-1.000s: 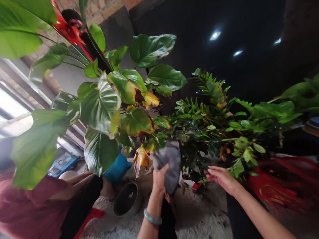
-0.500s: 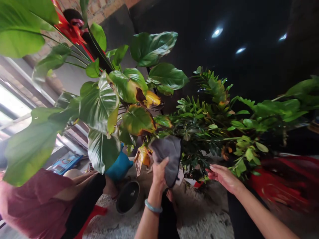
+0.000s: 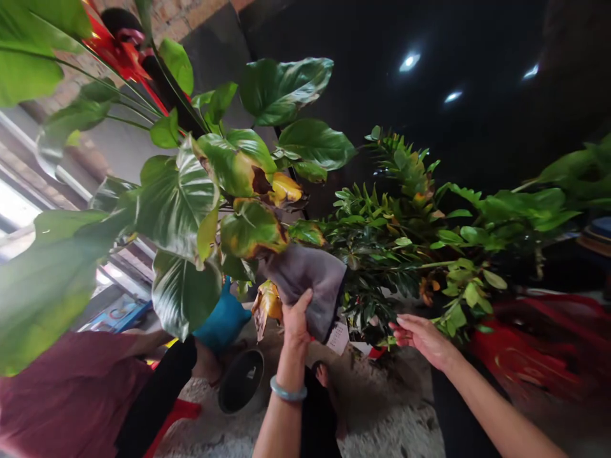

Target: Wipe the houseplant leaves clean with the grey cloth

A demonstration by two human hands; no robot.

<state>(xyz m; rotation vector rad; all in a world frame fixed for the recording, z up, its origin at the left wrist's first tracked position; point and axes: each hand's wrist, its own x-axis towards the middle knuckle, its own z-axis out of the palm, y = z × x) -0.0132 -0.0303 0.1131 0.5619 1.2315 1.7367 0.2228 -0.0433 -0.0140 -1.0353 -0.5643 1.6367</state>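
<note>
Fingers of my left hand (image 3: 294,326), head view: grasping the gray cloth (image 3: 312,273), with the thumb laid across its near face. A pale bracelet (image 3: 288,390) encircles my left wrist. Cloth position: center, below the green leaf with browned edges (image 3: 251,228) and just beside the withered yellow-brown leaf (image 3: 268,302) of the large-leaved plant (image 3: 179,200). Whether the cloth touches the browned leaf, I cannot tell. Fingers of my right hand (image 3: 424,337): released, loosely extended beside the low dark foliage (image 3: 375,289); fingertip contact cannot be determined. Between my 2 hands: a printed white card (image 3: 338,338), near the foliage's base. Lower left: 1 round container (image 3: 242,381) with a dark interior, standing on the gray floor (image 3: 386,407); a blue object (image 3: 222,321); another person's maroon shirt (image 3: 71,388). Right side: a red bag-like item (image 3: 534,353). Rear: a black panel (image 3: 477,38) showing 3 bright spots (image 3: 409,62).
</note>
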